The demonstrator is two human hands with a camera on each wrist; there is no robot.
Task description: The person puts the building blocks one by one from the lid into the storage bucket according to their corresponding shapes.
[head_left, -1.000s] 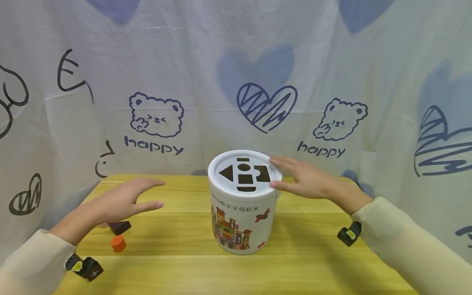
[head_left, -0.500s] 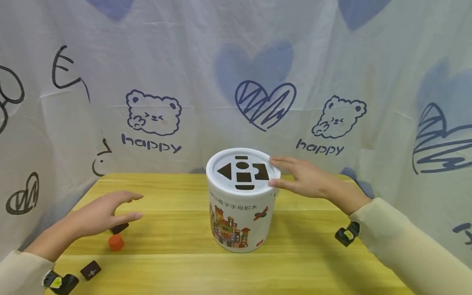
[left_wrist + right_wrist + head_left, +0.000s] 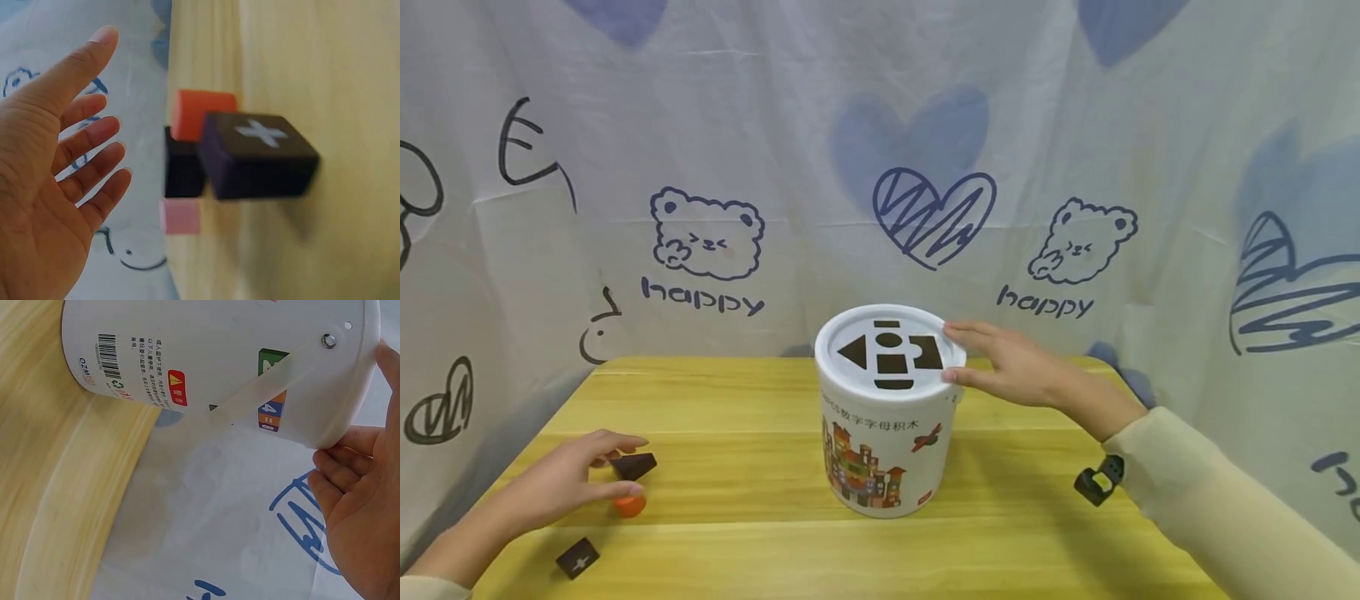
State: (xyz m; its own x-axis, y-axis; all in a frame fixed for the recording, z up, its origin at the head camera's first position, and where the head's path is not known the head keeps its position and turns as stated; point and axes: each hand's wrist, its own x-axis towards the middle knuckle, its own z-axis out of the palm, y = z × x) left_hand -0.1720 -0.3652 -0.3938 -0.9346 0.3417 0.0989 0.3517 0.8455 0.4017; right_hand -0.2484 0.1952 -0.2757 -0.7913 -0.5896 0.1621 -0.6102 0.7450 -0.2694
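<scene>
A white toy-block bucket [image 3: 880,450] stands upright on the table, its lid [image 3: 912,384] cut with shaped holes. My right hand [image 3: 1026,367] rests its fingertips and thumb on the lid's right rim, fingers extended. At the left, my left hand [image 3: 568,475] hovers over loose blocks with its fingers spread. An orange cylinder block [image 3: 629,507] lies below its thumb, and a black block [image 3: 640,465] shows between thumb and fingers. Nearer the front is a dark block with a white cross [image 3: 577,558]. The left wrist view also shows a pink block [image 3: 180,216] and the left palm with nothing held.
The yellow wooden table [image 3: 737,483] ends at the back against a white curtain [image 3: 805,167] with blue hearts and bears. In the right wrist view, a translucent handle strap [image 3: 269,378] is riveted to the bucket's side.
My left hand has moved left and down towards the orange and black blocks, uncovering the block with the cross. My right hand stays at the lid's rim. The head view has shifted slightly.
</scene>
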